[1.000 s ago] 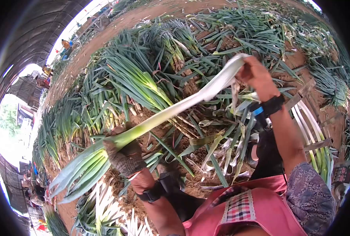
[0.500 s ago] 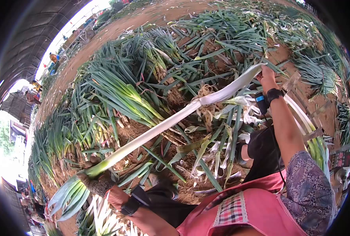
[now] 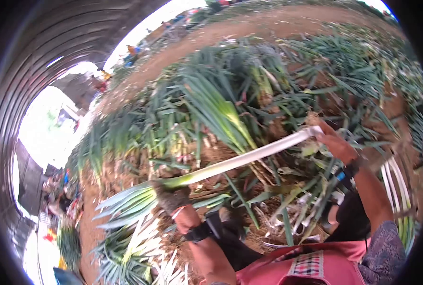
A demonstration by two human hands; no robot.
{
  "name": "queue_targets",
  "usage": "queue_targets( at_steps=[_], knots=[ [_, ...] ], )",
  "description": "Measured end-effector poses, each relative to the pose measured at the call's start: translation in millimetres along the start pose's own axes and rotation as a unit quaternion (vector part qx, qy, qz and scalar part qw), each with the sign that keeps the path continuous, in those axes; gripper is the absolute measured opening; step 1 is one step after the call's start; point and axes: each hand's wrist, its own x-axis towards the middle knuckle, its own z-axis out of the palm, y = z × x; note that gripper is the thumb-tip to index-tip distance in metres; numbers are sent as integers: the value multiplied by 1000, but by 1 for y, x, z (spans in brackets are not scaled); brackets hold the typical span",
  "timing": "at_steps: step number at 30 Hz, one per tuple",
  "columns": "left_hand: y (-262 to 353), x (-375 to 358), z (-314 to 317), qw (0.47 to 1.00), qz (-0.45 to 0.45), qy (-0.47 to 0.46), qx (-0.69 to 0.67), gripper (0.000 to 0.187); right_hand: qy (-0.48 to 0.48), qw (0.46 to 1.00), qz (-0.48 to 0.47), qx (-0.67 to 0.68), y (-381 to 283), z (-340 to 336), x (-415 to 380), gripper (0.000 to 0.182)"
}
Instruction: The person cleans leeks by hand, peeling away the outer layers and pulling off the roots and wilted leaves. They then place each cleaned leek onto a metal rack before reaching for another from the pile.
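Observation:
A long leek point(image 3: 249, 157) stretches across the middle of the head view, its white shank rising toward the right and its green leaves fanning out at the left. My left hand point(image 3: 172, 198), in a dark, soiled glove, is closed around it where the shank meets the leaves. At the other end, my bare right hand point(image 3: 332, 142) has its fingers closed at the white tip beside the roots point(image 3: 312, 118); motion blur hides their exact grip. Below my left hand lie peeled white leeks point(image 3: 135, 242) with green tops.
Unpeeled leeks point(image 3: 221, 114) lie heaped in front of me on brown soil. Stripped leaves and skins point(image 3: 297, 209) litter the ground by my feet. White-stalked leeks point(image 3: 396, 185) stand at the right. A dirt path point(image 3: 263, 21) runs behind the heap; distant people point(image 3: 131, 54) are at the left.
My right hand has come down to the leek's root end; the wide strip of white skin it was pulling away no longer stretches from the shank. The view has shifted left.

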Motion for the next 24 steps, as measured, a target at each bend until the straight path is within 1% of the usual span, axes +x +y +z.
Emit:
queue_targets(
  at_steps=[1,2,3,4,6,7,8,10,11,12,13,14,15,16,17,18,19,20,21,22,23,24],
  knots=[
    [4,7,-5,1000,-5,12,-9,39,50,993,67,83,38,-26,-9,56],
    [4,14,-11,999,-16,24,-18,38,43,997,56,22,59,-28,-6,56],
    [3,-3,4,999,-3,45,-9,37,-41,992,63,100,45,-3,-5,58],
    [6,0,0,999,8,38,3,36,-46,981,60,179,39,18,-8,58],
    [10,12,-13,999,24,25,31,35,-26,961,119,248,41,39,-18,47],
    [13,14,-20,998,18,-48,34,35,-18,961,126,245,40,46,-21,38],
    [15,17,-25,999,21,-30,31,34,-11,961,132,243,39,53,-24,31],
    [18,0,-4,999,29,5,25,34,-12,965,129,227,39,65,-27,21],
    [18,-4,3,998,27,49,24,34,-20,970,119,213,39,69,-27,19],
    [21,-2,1,998,11,49,24,31,-27,974,109,199,38,75,-28,19],
    [24,1,-4,999,-6,49,23,29,4,957,174,231,29,84,-32,18],
    [25,5,-9,998,-22,48,23,27,-6,963,195,184,23,91,-35,15],
    [23,8,-14,995,9,77,66,20,-16,967,216,137,17,96,-38,13],
    [27,18,-29,996,-16,80,48,20,-26,967,235,90,14,103,-40,10],
    [37,34,-49,995,-40,83,30,20,-14,955,266,130,12,110,-44,15],
    [45,47,-62,994,-65,86,12,20,-46,968,233,76,6,117,-48,21],
    [47,60,-75,992,-8,94,82,24,-78,976,200,21,-1,124,-54,29],
    [54,63,-86,987,-2,101,125,26,-110,979,166,-35,-7,128,-61,36],
    [66,79,-108,976,-12,141,163,25,-161,979,89,-86,-7,130,-71,41],
    [70,96,-128,962,-25,182,200,25,-209,968,12,-137,-8,132,-82,46],
    [63,73,-109,963,-22,194,188,25,-215,954,137,-155,-20,137,-98,48],
    [59,73,-125,959,56,83,264,24,-187,952,172,-170,-31,142,-108,49]
  ],
)
